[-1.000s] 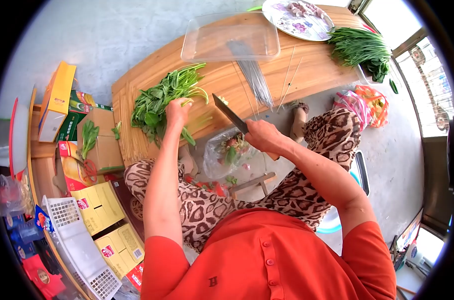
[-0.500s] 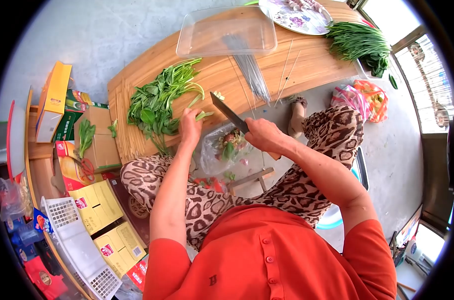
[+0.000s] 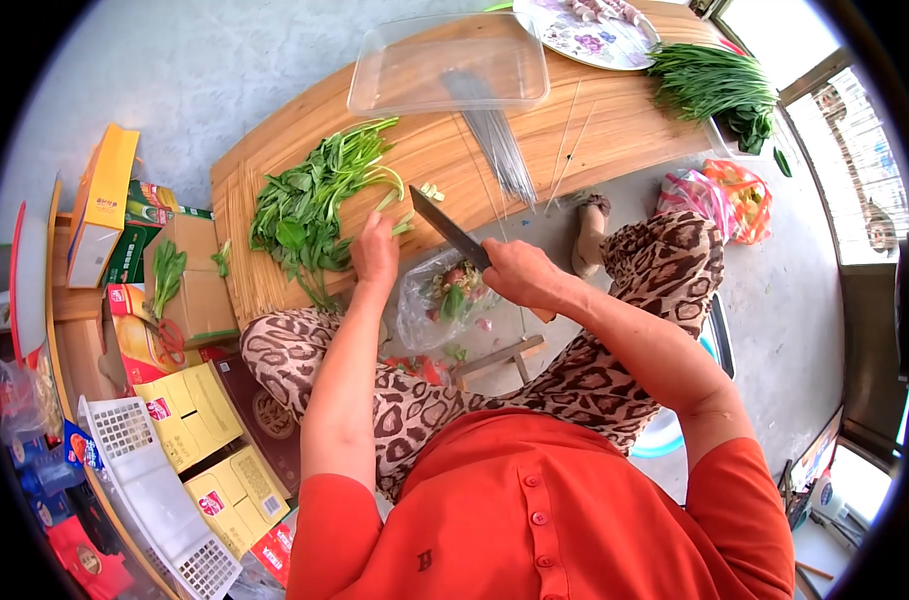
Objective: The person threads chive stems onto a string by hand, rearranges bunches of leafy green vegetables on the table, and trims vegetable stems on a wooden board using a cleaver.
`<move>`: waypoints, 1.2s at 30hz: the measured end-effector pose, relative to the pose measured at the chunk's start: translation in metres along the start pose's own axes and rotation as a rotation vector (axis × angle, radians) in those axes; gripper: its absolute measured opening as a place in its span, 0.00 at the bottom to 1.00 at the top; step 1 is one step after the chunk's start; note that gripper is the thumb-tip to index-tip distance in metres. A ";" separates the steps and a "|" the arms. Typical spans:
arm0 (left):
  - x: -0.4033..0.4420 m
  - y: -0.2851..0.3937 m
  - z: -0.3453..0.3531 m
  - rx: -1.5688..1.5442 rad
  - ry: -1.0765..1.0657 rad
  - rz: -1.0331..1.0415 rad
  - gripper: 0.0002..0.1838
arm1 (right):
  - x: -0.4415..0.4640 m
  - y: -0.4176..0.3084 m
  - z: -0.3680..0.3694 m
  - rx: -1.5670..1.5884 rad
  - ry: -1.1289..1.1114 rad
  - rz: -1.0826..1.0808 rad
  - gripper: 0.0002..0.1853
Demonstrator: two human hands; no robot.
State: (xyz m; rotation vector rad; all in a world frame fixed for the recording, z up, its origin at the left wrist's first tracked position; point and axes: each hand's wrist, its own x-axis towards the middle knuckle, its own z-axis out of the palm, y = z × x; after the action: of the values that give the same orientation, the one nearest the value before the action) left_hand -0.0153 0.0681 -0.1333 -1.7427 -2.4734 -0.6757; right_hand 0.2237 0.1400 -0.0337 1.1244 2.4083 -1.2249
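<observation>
Near the table's front edge, my left hand (image 3: 376, 252) pinches a few pale green stems (image 3: 402, 226). My right hand (image 3: 519, 272) is wrapped round the handle of a knife (image 3: 448, 228), whose dark blade points up and left, its tip close to the stems. Small cut pieces (image 3: 431, 191) lie on the wooden table (image 3: 614, 120) just beyond the tip. A heap of leafy greens (image 3: 309, 205) rests left of my left hand. Thin metal skewers (image 3: 496, 150) lie on the table, partly under a clear plastic tray (image 3: 394, 75).
A flowered plate (image 3: 584, 42) with meat pieces and a bunch of long green stalks (image 3: 714, 85) are at the back right. Below the table edge lies a clear bag of scraps (image 3: 439, 300). Boxes (image 3: 189, 410) stand at left, coloured bags (image 3: 739, 200) at right.
My left hand has moved right, away from the heap of greens and toward the knife, with stems in its fingers. The knife has shifted slightly left. The view has shifted a little.
</observation>
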 end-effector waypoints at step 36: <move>0.006 -0.003 -0.016 -0.098 0.167 -0.195 0.08 | 0.015 -0.035 -0.008 -0.063 -0.033 0.041 0.11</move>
State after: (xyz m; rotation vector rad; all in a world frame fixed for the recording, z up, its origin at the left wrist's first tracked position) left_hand -0.0238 0.0668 -0.1184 -1.4171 -2.5528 -0.9310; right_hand 0.1899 0.1420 -0.0151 1.1212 2.3700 -1.1384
